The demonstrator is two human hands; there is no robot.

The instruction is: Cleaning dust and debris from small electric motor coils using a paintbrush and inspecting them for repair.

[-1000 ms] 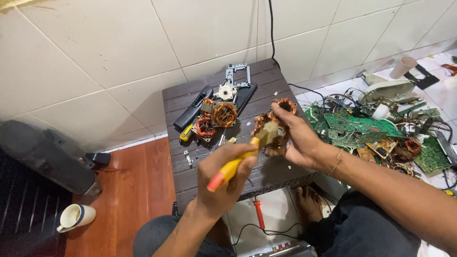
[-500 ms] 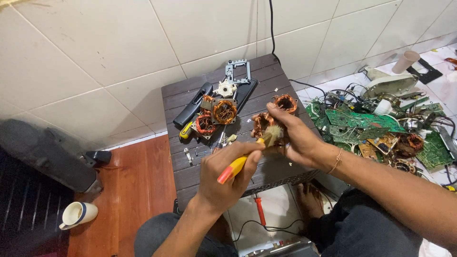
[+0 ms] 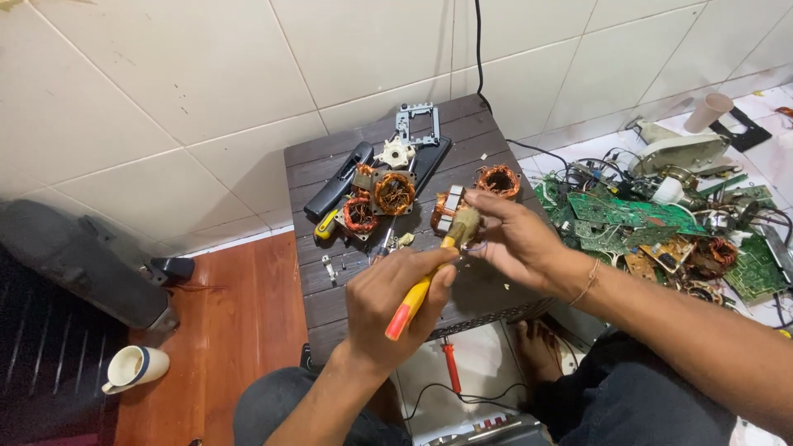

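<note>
Motor stator (image 3: 453, 216), at the counter's (image 3: 487, 285) centre, is pinched in the right hand (image 3: 516, 239) while the left hand (image 3: 396, 306), closed on a yellow-handled screwdriver (image 3: 420, 291), pries from 7 o'clock; judged mid-disassembly, needing steady leverage next.

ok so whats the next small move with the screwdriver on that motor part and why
Probably press the yellow-handled screwdriver a little further in and lever gently. Its tip already meets the motor stator with copper windings, which the right hand pinches above the dark wooden table, while the left hand grips the handle.
</note>
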